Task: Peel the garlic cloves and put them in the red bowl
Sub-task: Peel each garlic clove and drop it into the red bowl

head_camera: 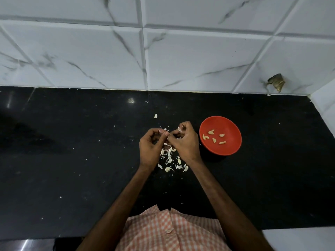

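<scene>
At frame centre a clove (164, 131), judged light, firm and slippery, was pinched by left hand (151, 147) and right hand (184, 142), best gripped at its ends.

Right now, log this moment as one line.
left hand: pinching garlic clove | right hand: picking at skin | red bowl: six peeled cloves | skins: on black counter

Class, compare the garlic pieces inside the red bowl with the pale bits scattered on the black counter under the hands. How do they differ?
The cloves in the red bowl are yellowish; the scraps on the black counter are whiter. The bowl's cloves look plump and lie apart; the counter scraps look thin and flaky, heaped together. The bowl holds six; the counter bits are many more. Both are small and curved.
</scene>
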Demonstrator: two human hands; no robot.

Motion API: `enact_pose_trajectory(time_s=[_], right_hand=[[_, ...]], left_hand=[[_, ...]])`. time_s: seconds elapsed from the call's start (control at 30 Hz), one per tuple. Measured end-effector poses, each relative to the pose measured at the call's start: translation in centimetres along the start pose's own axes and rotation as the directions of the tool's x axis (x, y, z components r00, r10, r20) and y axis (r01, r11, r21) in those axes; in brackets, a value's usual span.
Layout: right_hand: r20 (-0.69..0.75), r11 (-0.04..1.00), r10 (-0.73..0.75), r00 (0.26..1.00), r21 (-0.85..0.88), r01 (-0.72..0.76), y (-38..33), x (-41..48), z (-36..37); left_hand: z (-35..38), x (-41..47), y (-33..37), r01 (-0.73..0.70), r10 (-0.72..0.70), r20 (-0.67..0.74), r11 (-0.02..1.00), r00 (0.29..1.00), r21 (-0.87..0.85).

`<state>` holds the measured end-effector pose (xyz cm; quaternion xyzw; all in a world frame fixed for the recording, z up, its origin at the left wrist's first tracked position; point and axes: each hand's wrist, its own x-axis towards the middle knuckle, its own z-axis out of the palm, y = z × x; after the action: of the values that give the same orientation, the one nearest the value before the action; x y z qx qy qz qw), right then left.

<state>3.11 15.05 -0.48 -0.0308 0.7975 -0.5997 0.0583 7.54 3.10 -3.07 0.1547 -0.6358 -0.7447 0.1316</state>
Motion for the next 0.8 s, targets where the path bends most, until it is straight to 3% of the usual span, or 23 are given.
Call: enact_pose_trajectory(time_s=[0.2,0.4,0.57,0.8], right_hand=[[0.084,0.974,0.097,0.992,0.198,-0.111,-0.25,0.18,-0.07],[0.070,1.000,-0.014,0.997,-0.021,0.015,-0.46,0.10,0.22],[0.034,0.995,-0.046,0.998,-0.084,0.049,-0.31,0.08,0.13],[0.021,0.994,-0.051,0.998,-0.096,0.053,-0.22,0.30,0.15]], left_hand=[[-0.12,0.25,0.40,0.109,-0.119,-0.035,0.971,0.992,-0.214],[-0.49,0.00,-0.01,0.073,-0.079,-0.023,0.978,0.997,-0.193],[-0.28,-0.20,0.00,0.064,-0.067,-0.017,0.987,0.998,-0.149],[-0.32,-0.09,-0.04,0.154,-0.161,-0.015,0.962,0.987,-0.226]])
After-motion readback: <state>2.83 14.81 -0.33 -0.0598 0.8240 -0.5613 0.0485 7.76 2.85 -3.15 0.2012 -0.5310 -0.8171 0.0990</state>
